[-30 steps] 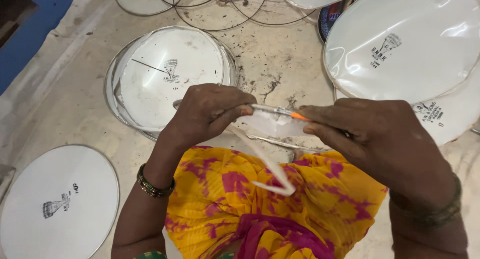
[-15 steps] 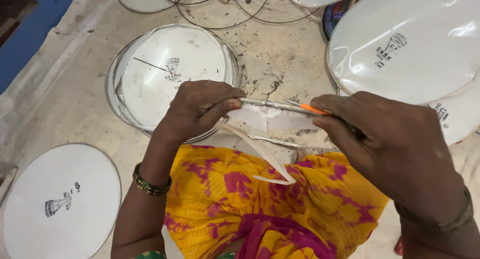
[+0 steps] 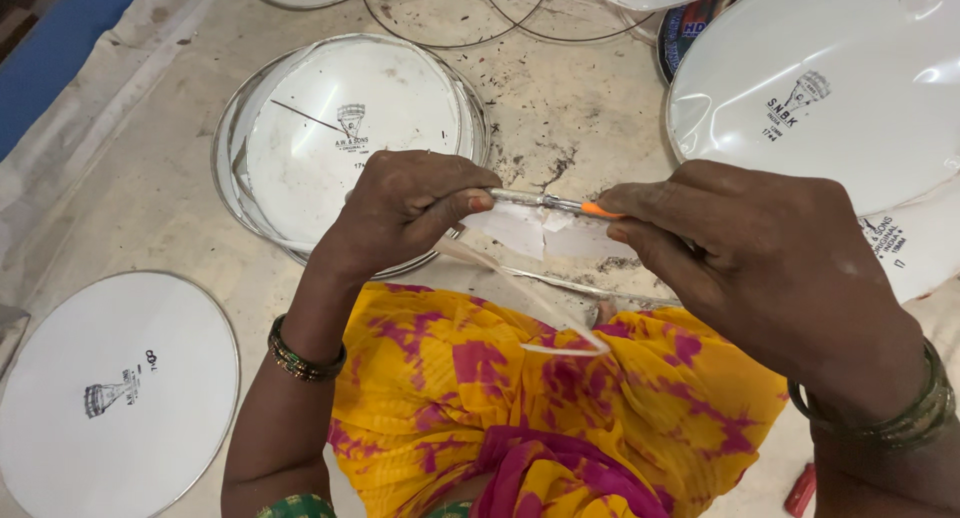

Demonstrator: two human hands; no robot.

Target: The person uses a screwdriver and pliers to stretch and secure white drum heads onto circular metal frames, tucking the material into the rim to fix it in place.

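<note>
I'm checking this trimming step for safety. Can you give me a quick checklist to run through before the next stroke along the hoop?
1. Left hand grips the metal hoop: ok.
2. Right hand holds the orange-tipped tool against the hoop: ok.
3. Left fingers away from the tool tip: cannot tell, they sit near it on the same rim.
4. Cut white strip hangs free over the yellow and pink cloth: ok.
5. Blade edge condition: cannot tell, hidden by the hand.
6. Finished white discs lie apart from the hands: ok.
</note>
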